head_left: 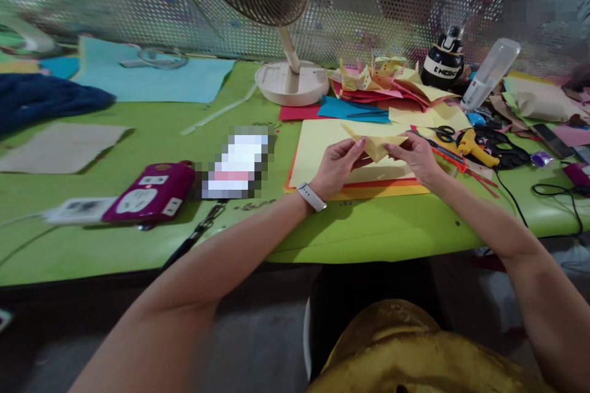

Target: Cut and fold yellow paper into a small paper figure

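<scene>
Folded yellow paper [375,146] pinched between left hand [338,166] and right hand [417,156], both gripping it; below lie paper sheets [318,147] on green table [369,227]; fan [290,83] behind.

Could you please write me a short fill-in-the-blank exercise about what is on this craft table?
1. Both hands, left hand and right hand, hold a folded piece of ____ paper.
2. The watch sits on the ____ wrist.
3. The fan stands on a ____ table.
4. The scissors lie to the ____ of the hands.

Answers: yellow; left; green; right
</scene>
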`<action>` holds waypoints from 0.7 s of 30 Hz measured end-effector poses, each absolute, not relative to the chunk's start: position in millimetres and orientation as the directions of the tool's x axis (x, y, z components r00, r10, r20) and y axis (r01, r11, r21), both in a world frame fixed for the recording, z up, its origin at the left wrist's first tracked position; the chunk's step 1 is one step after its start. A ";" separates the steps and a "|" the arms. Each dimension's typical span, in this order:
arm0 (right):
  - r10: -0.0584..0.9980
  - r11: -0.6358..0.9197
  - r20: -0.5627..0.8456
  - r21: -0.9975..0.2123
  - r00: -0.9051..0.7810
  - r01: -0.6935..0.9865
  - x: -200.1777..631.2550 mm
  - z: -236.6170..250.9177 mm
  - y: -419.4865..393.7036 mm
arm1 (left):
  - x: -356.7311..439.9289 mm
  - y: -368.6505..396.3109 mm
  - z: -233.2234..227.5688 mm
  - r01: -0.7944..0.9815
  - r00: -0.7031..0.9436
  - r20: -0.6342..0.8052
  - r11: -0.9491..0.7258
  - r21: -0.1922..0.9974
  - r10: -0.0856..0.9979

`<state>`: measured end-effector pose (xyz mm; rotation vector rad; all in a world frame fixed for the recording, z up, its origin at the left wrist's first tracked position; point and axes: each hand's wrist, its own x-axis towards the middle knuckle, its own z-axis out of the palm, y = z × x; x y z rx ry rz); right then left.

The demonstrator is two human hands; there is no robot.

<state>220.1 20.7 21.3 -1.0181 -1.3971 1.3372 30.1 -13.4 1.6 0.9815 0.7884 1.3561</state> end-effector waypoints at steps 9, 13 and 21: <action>0.976 0.049 0.056 -0.998 -0.208 -0.035 220.8 22.2 19.9 | 30.4 -11.1 -2.9 -0.411 0.082 0.103 -0.060 0.910 0.991; 0.978 0.040 0.049 -0.998 -0.201 -0.048 220.1 22.7 20.0 | 29.0 -10.6 -3.7 -0.405 0.069 0.087 -0.052 0.913 0.994; 0.972 0.100 0.098 -0.995 -0.212 0.002 216.1 22.1 14.2 | 27.3 -15.6 -3.4 -0.323 0.157 0.033 0.019 0.946 0.987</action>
